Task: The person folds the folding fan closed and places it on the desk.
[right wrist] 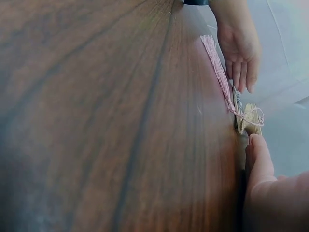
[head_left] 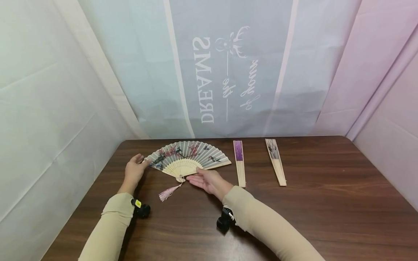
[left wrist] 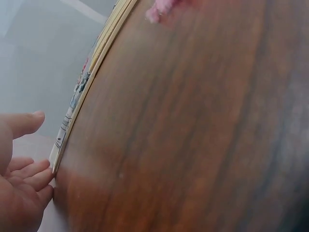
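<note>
A spread folding fan [head_left: 186,156] lies on the table, its pale leaf painted with red blossoms and dark birds. Pink cord ties a tassel [head_left: 168,193] to its pivot. At the fan's left end is my left hand [head_left: 134,172], fingertips right at the edge. The left wrist view shows that hand's thumb [left wrist: 26,124] held apart from its fingers. My right hand [head_left: 210,181] is by the lower right ribs, its thumb against the fan and its fingers extended near the pivot. In the right wrist view the thumb [right wrist: 260,157] hides most of the right fingers.
Right of the spread fan lie two folded fans, a purple one [head_left: 239,163] and a grey patterned one [head_left: 276,162]. All rest on a dark wooden table [head_left: 326,203]. A printed grey curtain [head_left: 267,72] hangs behind the table's far edge, with pale cloth at both sides.
</note>
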`<state>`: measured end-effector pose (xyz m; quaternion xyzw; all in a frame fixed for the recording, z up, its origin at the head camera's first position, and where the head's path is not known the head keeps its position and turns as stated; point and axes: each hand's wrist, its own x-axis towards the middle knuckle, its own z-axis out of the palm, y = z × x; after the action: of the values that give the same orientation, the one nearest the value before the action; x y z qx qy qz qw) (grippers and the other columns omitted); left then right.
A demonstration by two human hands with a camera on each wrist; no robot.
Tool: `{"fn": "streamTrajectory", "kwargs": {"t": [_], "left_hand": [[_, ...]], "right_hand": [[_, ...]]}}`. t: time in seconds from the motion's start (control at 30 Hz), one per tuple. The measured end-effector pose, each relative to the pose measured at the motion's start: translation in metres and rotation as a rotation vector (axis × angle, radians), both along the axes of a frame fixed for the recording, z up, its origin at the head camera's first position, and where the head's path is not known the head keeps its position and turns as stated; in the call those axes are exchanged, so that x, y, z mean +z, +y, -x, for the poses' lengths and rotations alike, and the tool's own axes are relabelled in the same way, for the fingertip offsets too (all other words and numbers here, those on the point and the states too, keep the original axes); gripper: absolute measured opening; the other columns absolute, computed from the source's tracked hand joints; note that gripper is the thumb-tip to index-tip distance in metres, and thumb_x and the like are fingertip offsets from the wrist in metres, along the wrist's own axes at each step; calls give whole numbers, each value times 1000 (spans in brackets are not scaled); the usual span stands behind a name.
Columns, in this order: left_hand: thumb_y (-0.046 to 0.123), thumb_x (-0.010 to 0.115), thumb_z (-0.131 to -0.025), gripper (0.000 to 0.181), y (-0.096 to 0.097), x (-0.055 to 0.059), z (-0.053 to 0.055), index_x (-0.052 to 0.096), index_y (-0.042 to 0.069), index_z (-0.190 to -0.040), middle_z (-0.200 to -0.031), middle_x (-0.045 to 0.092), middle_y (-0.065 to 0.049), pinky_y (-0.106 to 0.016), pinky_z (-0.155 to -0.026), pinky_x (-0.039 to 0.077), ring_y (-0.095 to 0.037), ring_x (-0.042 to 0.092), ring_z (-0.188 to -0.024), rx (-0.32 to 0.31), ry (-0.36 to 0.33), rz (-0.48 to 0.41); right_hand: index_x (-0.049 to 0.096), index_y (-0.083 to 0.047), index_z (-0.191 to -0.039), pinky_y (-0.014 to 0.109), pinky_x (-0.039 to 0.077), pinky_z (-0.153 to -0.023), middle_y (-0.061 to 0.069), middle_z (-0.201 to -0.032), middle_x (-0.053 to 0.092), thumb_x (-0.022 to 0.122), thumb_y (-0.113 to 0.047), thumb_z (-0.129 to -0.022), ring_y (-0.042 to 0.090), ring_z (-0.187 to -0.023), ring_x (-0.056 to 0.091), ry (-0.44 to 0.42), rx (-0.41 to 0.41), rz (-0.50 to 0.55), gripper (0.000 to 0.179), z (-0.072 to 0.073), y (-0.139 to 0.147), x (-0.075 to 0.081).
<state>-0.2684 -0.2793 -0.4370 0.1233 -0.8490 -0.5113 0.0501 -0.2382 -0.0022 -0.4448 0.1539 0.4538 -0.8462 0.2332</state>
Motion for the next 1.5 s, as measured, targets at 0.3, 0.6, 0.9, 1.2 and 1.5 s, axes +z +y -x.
{"fn": "streamTrajectory", "kwargs": {"t": [0.3, 0.6, 0.9, 1.2, 1.5], "left_hand": [[18, 59, -100, 71, 0, -2, 2, 21, -7, -154, -157, 34, -27, -50, -122, 34, -39, 34, -146, -4, 14, -9], [16, 59, -99, 67, -2, -3, 0, 27, -7, -152, -153, 41, -26, -48, -120, 37, -38, 41, -142, 38, 53, -73], [11, 60, -98, 52, -5, 6, -17, 45, -5, -145, -136, 61, -22, -35, -110, 50, -18, 63, -118, 201, 59, -131], [-1, 61, -95, 27, -2, 18, -40, 69, 7, -120, -75, 67, 17, -10, -78, 59, 5, 66, -78, 328, 66, -742], [0, 49, -99, 28, 30, 18, -68, 65, 9, -77, -80, 62, 1, -14, -83, 60, -5, 64, -76, 206, -3, -1228]], "right_hand": [[52, 2, -107, 47, 49, -109, 41, -132, 51, 45, -8, -106, 45, -127, 52, -35, -32, 1, 13, 6, -5, 4], [47, 10, -132, 47, 50, -109, 41, -131, 52, 44, -4, -105, 45, -126, 52, -30, -62, -4, 31, 5, -8, 2], [43, 15, -137, 44, 53, -105, 41, -130, 53, 43, -5, -106, 43, -122, 59, 109, -61, -70, 37, -6, -4, 6], [47, 18, -130, 44, 55, -102, 42, -129, 54, 44, -4, -104, 44, -119, 61, 154, -127, -85, 34, -18, 6, 16], [45, 16, -132, 43, 55, -103, 38, -124, 58, 43, -4, -105, 39, -114, 66, 187, -180, -93, 34, -36, 18, 13]]}}
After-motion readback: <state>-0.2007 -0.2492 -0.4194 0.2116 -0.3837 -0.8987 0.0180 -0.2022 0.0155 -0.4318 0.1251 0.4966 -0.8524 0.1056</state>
